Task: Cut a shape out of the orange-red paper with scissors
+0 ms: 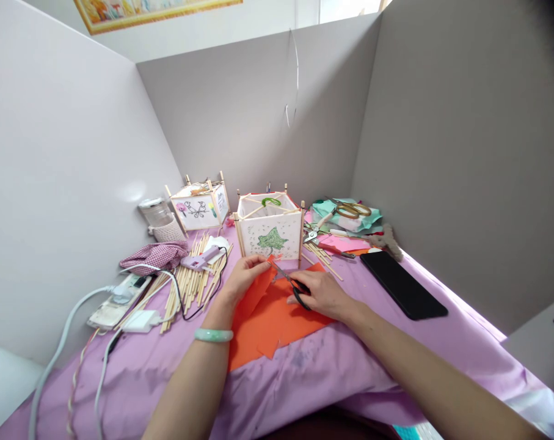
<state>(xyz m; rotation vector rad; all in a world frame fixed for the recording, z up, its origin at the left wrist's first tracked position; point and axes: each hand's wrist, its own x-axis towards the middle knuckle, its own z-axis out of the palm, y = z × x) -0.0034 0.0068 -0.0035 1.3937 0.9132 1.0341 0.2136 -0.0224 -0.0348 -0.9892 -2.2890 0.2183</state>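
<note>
My left hand (248, 276) pinches the upper edge of an orange sheet (279, 327), which looks like paper or felt. In my right hand (325, 293) is a pair of black-handled scissors (299, 295), fingers through the loops. Their blades point up and left, close to my left fingertips at the orange piece's edge. The sheet lies beneath both hands on the purple cloth, with a jagged cut at its front edge. Just behind the hands stands a white box-shaped lantern (271, 229) framed in sticks, with a green leaf drawn on its front.
A second lantern (198, 205) and a glass jar (157, 214) stand at back left. Wooden sticks (192, 287), a lilac glue gun (203, 260) and a power strip (121, 302) with cables lie left. Right are a black phone (402, 284), bronze-handled scissors (350, 209) and red-handled pliers (334, 247).
</note>
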